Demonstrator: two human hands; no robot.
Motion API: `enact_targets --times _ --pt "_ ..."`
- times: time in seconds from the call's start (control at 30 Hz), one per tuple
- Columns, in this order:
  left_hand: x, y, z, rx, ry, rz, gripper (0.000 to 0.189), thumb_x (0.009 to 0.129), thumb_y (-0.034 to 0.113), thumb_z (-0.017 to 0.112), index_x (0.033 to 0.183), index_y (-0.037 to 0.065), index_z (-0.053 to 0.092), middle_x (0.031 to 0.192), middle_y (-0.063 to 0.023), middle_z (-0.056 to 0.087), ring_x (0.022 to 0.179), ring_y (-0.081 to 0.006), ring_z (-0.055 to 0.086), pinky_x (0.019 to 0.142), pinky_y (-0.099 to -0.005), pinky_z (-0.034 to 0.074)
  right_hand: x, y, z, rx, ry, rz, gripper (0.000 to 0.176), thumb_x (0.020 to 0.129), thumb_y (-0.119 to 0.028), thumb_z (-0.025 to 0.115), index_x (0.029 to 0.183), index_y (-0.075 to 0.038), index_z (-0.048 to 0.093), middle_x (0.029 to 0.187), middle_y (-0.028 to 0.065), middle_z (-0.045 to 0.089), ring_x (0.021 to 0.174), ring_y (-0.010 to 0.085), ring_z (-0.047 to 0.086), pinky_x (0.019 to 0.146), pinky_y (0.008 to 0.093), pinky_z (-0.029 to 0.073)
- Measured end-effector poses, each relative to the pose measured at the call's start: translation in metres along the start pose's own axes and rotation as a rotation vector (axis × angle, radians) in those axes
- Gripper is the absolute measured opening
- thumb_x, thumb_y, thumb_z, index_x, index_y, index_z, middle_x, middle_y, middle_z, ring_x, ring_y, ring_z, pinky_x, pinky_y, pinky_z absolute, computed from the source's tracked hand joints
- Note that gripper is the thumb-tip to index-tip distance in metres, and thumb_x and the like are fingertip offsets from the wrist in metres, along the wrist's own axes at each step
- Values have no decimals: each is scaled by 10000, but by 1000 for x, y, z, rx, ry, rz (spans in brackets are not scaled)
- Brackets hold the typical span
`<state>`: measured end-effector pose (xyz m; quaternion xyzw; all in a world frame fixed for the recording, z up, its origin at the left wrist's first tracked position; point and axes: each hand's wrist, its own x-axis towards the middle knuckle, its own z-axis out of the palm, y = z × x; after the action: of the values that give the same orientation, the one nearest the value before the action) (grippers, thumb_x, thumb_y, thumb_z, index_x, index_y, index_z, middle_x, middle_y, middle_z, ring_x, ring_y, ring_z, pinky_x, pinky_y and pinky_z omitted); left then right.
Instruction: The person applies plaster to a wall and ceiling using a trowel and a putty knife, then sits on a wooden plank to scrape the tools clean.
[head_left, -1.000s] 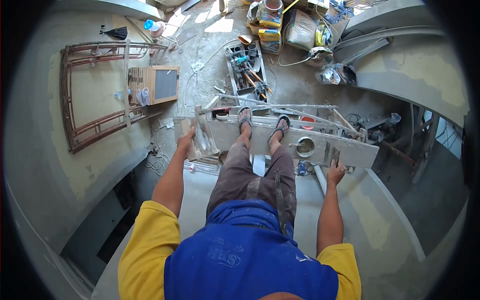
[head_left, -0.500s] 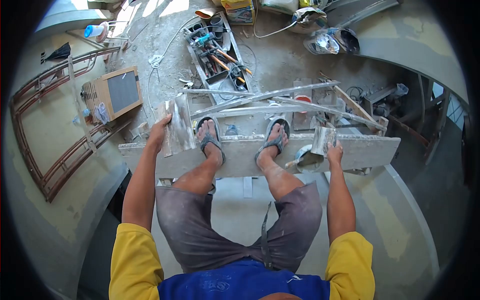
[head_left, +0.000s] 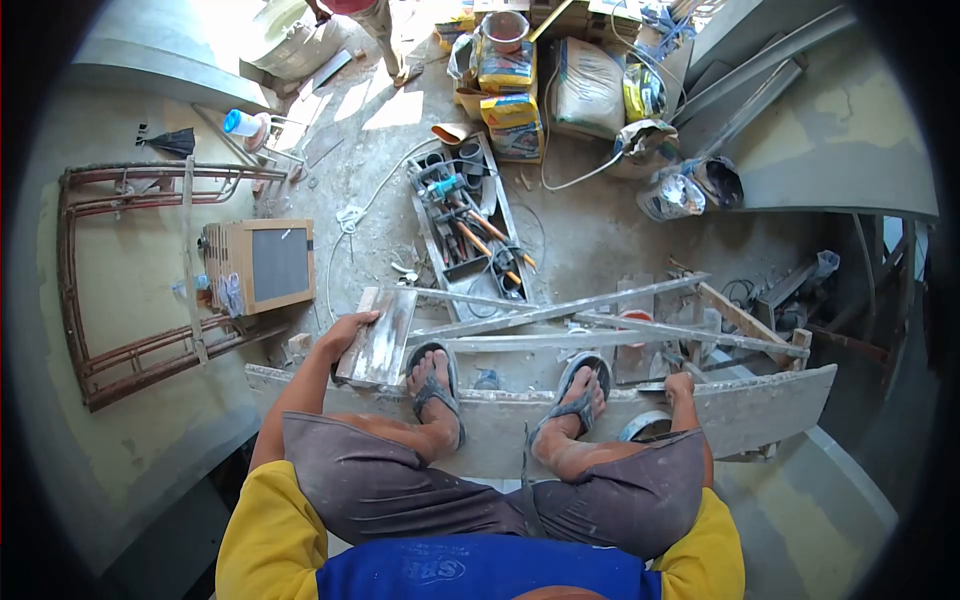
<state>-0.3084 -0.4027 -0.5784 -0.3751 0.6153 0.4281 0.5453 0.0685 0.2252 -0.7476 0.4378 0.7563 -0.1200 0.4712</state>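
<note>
My left hand (head_left: 350, 330) grips the edge of a wide, plaster-smeared flat board (head_left: 382, 338) beside my left foot. My right hand (head_left: 681, 386) is closed on a metal blade tool (head_left: 655, 386), seen nearly edge-on near the far edge of the plank. Just below that tool, a round container (head_left: 646, 426) sits on the plank, partly hidden by my knee. Both my sandalled feet stand on the long whitish plank (head_left: 500, 425), and my knees are bent.
Below the plank lie metal braces (head_left: 560, 310) and a tool box (head_left: 447, 265) with hammers. Cement bags (head_left: 590, 90), a cardboard box (head_left: 265, 265) and a red pipe frame (head_left: 75, 290) stand around. Another person (head_left: 375, 25) is at the top.
My knees have bent further and the view has tilted up, bringing another person into sight. The right-hand tool has turned from showing its broad face to nearly edge-on.
</note>
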Motion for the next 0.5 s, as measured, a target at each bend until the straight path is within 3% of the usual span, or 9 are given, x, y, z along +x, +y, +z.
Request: enact_targets --times 0.07,0.1,0.2,0.33,0.4,0.43,0.47,0.5 --pt "12 -3 -9 19 -54 50 406 862 373 573 1054 17 616 878 -94 672 664 -205 647 650 -337 528 14 5 -8 163 -202 169 197 687 -104 580 799 9 696 864 229 672 802 318 672 681 442 515" --pt "12 -2 -11 29 -55 31 397 864 370 568 1054 26 619 883 -99 676 674 -211 652 653 -342 531 70 39 30 92 -105 99 200 683 -96 569 790 34 677 768 199 666 688 297 658 587 438 495" --pt "4 -1 -13 -13 -68 -16 384 863 371 551 1036 36 627 862 -127 682 655 -231 667 609 -347 548 54 31 -5 43 -227 105 173 669 -75 562 744 55 647 711 172 641 621 275 619 520 425 462" --pt "14 -21 -25 -151 -98 -94 386 888 354 526 1081 33 620 900 -128 682 698 -250 670 670 -381 552 55 38 -33 94 -296 67 144 636 -65 561 678 65 607 665 157 609 597 256 590 491 425 435" --pt "21 -35 -32 -243 -137 -67 389 905 340 510 1094 16 611 908 -137 679 706 -253 673 663 -386 559 9 20 -80 332 -298 271 111 606 -50 582 645 54 593 605 144 572 602 274 582 507 443 440" --pt "15 -34 -30 -279 -146 -63 386 914 325 502 1100 4 605 912 -143 677 710 -253 675 657 -382 564 0 10 -100 128 -264 118 88 644 -38 593 689 38 603 655 152 589 574 297 593 511 454 450" --pt "15 -35 -30 -283 -144 -65 386 914 325 502 1100 4 605 912 -143 677 710 -253 675 657 -382 564 9 12 -94 124 -266 116 88 644 -38 593 689 38 603 655 152 589 574 297 593 511 454 450" --pt "16 -36 -32 -267 -123 -55 387 912 325 504 1103 4 605 911 -143 677 710 -252 675 657 -383 564 31 25 -77 -13 86 -214 130 686 -55 606 779 36 606 729 165 609 561 306 600 507 459 460"
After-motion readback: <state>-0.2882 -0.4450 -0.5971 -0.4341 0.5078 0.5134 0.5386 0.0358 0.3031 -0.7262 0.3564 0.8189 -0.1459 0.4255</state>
